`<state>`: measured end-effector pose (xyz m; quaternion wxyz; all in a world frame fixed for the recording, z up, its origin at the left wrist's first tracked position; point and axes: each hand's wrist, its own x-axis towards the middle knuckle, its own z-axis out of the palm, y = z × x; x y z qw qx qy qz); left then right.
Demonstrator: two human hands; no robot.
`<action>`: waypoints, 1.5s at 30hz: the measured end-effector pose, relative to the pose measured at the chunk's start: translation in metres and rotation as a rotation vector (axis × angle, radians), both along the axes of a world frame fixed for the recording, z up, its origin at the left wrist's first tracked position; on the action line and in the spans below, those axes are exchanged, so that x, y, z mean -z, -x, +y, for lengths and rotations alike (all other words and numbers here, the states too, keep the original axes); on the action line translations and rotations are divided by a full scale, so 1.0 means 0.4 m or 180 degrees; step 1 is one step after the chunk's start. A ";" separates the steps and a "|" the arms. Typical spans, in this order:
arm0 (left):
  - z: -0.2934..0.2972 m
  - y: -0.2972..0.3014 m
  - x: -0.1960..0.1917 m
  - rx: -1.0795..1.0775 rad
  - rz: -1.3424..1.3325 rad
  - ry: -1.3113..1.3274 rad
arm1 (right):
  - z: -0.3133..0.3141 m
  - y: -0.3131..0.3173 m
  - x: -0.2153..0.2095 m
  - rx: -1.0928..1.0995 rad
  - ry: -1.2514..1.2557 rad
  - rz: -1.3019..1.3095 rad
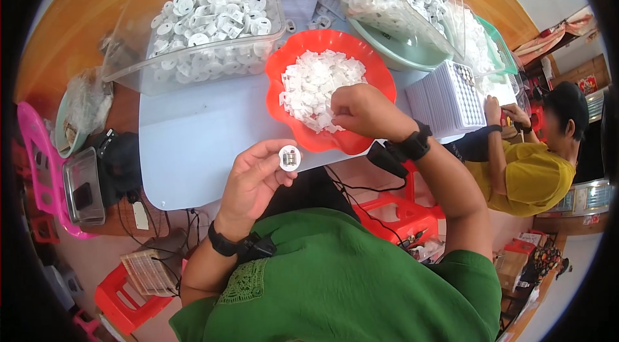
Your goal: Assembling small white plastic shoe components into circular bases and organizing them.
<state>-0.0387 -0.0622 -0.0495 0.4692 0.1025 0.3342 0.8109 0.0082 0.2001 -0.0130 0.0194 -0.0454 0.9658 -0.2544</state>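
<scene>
Between the thumb and fingers of my left hand (253, 179) is a small round white plastic part (290, 158), its face with metal bits in the middle turned up. This hand is just off the front edge of the light blue table (193, 142). My right hand (371, 108) reaches over a red scalloped bowl (379, 70) heaped with small white translucent plastic pieces (316, 80). Its fingers are curled down at the right side of the heap, their tips partly hidden; whether a piece is between them does not show.
A clear bin (193, 61) of round white parts stands at back left, another clear bin (459, 19) at back right on a green basin (393, 45). Stacked white trays (438, 100) stand right of the bowl. A co-worker in a yellow shirt (525, 174) sits at right. Red stools (393, 213) stand below.
</scene>
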 end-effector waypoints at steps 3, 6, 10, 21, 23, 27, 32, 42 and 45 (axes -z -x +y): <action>0.009 -0.003 -0.009 0.0033 -0.0040 -0.0010 | -0.009 -0.037 -0.038 0.0244 0.1060 -0.0200; 0.026 -0.009 -0.021 0.0118 -0.0029 0.0008 | -0.031 -0.074 -0.074 0.0618 0.1984 -0.0732; 0.047 -0.017 -0.026 0.0165 0.0022 -0.0044 | -0.055 -0.116 -0.085 0.0573 0.2567 -0.0415; 0.066 -0.044 -0.046 0.0303 0.0140 -0.0104 | -0.139 -0.139 -0.159 -0.0754 -0.0150 0.0772; 0.067 -0.053 -0.049 0.0197 0.0202 0.0073 | -0.144 -0.139 -0.169 -0.0787 -0.0416 0.0724; 0.067 -0.066 -0.047 0.0208 0.0272 0.0146 | -0.145 -0.138 -0.176 -0.0908 -0.0650 0.0583; 0.072 -0.074 -0.042 0.0266 0.0243 0.0159 | -0.140 -0.137 -0.176 -0.1087 -0.0655 0.0605; 0.067 -0.069 -0.029 0.0343 0.0237 0.0060 | -0.147 -0.124 -0.198 -0.1124 -0.0577 0.0318; 0.065 -0.072 -0.026 0.0304 0.0246 0.0041 | -0.152 -0.122 -0.197 -0.1118 -0.0535 0.0266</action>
